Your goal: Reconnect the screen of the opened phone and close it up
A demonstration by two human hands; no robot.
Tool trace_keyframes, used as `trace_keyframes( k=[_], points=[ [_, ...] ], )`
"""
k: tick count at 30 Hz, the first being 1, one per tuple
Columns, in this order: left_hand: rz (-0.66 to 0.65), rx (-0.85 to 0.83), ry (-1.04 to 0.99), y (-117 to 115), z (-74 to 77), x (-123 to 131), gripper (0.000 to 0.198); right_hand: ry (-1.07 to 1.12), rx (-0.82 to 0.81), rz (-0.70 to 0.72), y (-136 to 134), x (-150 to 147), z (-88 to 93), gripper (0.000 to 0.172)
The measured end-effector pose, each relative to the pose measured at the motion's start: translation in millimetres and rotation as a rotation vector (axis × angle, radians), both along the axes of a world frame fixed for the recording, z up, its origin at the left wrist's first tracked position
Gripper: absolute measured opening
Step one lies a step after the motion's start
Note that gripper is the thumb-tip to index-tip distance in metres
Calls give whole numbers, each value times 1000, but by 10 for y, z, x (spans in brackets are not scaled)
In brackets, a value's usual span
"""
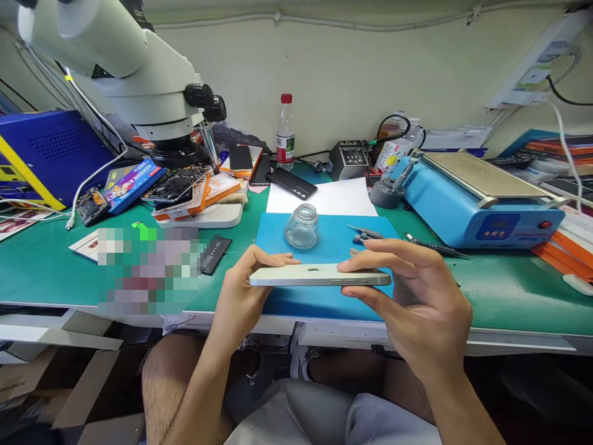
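A light-coloured smartphone [306, 275] with an apple logo on its back is held level above the front edge of the blue mat [273, 232], its long side edge towards me. My left hand [243, 293] grips its left end, fingers on the far side and thumb mostly hidden. At the right end, my right hand [417, 303] pinches it, fingertips on the upper face and the thumb beneath. Beyond the phone, a clear glass jar [302, 228] stands upright on the mat. A pen-like screwdriver [365, 232] lies near my right fingers.
A microscope [139, 80] rises at the left over stacked phone parts and boxes. A blue heating plate machine [482, 204] stands at the right. A dark phone [291, 183] rests on white paper [333, 198]; a red-capped bottle [286, 136] stands behind. A blurred patch covers the left front.
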State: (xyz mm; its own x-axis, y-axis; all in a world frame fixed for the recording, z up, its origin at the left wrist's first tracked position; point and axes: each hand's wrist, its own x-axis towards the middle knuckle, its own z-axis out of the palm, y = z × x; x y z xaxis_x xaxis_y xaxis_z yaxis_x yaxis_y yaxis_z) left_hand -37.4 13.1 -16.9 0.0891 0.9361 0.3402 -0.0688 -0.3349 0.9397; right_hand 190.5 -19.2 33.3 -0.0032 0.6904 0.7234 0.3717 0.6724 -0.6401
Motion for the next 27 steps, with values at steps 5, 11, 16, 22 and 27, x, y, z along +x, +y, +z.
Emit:
trace_keyframes(
  k=[5, 11, 16, 22, 27],
  points=[
    [26, -60, 68, -25, 4, 0, 16, 138, -128, -204, 77, 56, -72, 22],
    [-117, -124, 9, -58, 44, 14, 84, 486, -642, -69, 402, 106, -137, 29],
    [-32, 4, 54, -37, 61, -1, 52, 429, -971, 129, 459, 95, -95, 47],
    [211, 61, 145, -91, 66, 70, 19, 445, -1059, 286, 400, 92, -63, 53],
    [216, 74, 153, -118, 55, 90, 17, 482, -1012, 269, 364, 96, -123, 57]
  ],
)
